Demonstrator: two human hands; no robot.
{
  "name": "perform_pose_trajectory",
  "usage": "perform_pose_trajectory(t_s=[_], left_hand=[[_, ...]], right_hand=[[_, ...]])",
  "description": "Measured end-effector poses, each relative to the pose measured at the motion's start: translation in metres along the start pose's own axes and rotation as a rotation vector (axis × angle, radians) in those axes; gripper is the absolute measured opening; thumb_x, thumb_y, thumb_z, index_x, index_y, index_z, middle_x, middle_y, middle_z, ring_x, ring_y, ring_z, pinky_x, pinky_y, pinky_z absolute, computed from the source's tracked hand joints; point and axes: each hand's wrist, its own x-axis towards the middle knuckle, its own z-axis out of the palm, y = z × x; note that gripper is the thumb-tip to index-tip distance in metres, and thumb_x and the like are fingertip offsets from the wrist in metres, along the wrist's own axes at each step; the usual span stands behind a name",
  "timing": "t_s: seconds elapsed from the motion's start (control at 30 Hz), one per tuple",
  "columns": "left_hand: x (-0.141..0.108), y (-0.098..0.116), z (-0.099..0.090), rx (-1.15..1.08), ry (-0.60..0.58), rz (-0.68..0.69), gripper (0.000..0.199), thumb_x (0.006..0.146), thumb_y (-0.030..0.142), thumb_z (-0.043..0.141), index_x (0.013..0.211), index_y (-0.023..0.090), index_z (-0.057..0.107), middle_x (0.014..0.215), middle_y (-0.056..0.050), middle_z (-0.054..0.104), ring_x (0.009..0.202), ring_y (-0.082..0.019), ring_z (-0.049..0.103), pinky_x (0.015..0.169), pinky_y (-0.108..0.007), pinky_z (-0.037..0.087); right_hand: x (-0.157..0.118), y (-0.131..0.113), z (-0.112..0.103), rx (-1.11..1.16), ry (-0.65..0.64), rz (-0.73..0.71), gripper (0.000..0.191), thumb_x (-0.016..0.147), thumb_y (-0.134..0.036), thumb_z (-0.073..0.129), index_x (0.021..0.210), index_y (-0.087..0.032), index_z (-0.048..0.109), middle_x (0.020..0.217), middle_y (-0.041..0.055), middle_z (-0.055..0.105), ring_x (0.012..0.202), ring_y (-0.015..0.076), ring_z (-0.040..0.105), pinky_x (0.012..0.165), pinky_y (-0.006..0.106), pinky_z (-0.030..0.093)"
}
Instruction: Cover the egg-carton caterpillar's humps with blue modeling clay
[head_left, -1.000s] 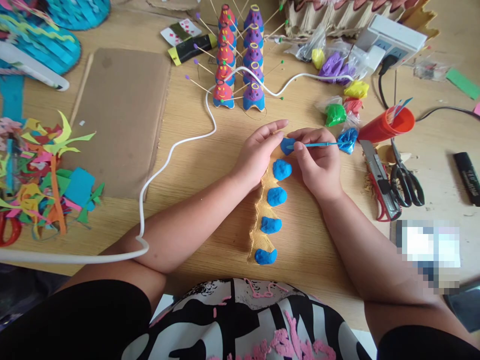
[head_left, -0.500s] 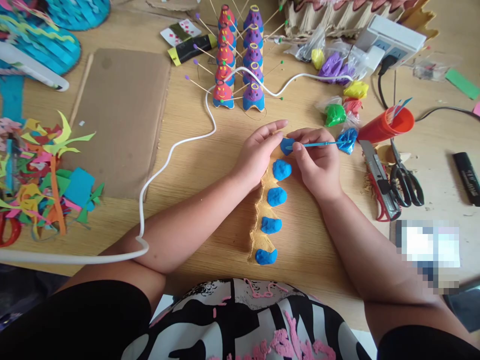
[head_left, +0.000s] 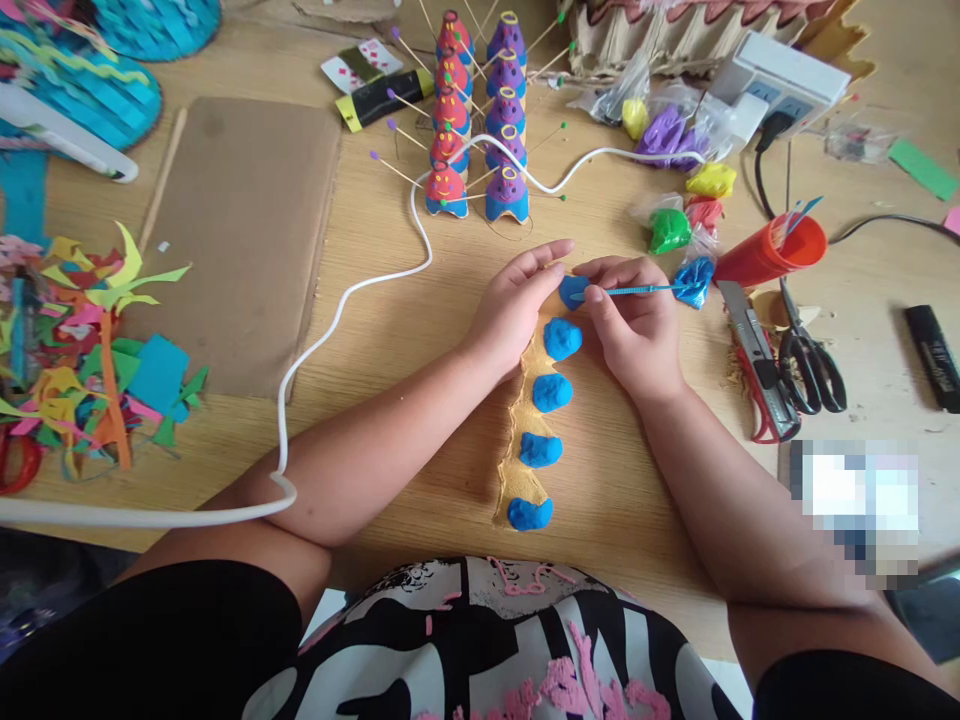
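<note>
Five blue clay lumps [head_left: 552,393] line your yellow carton strip [head_left: 513,455], centre of the frame.
Your left hand [head_left: 514,305] grips the strip's upper end, thumb against fingers; your right hand [head_left: 636,315] pinches a blue tool [head_left: 637,290], its tip touching the topmost lump. Red figures [head_left: 447,184] and purple figures [head_left: 507,188] stand on the worktop [head_left: 450,450], top centre.

Black marker [head_left: 932,357] beside scissors [head_left: 811,368]

- I saw a pale wooden table [head_left: 622,490]
- Brown cardboard [head_left: 244,230] lay there, touching coloured paper scraps [head_left: 155,375]
- Toward its right side, I made out a black marker [head_left: 932,357]
</note>
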Motion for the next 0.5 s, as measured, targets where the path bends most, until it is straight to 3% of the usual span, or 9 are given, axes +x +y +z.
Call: perform_pose_trajectory(t_s=[0.5], left_hand=[[0.0029,-0.0012,-0.0032,0.066,0.012,0.029,0.027,0.108,0.024,0.064,0.133,0.023,0.073,0.137,-0.003,0.079,0.148,-0.028,0.069,0.131,-0.05,0.052]], right_hand=[[0.0001,-0.0026,-0.0009,0.028,-0.019,0.021,0.035,0.098,-0.06,0.082,0.098,-0.029,0.065,0.115,0.0023,0.081,0.11,0.0216,0.078,0.103,0.048,0.07]])
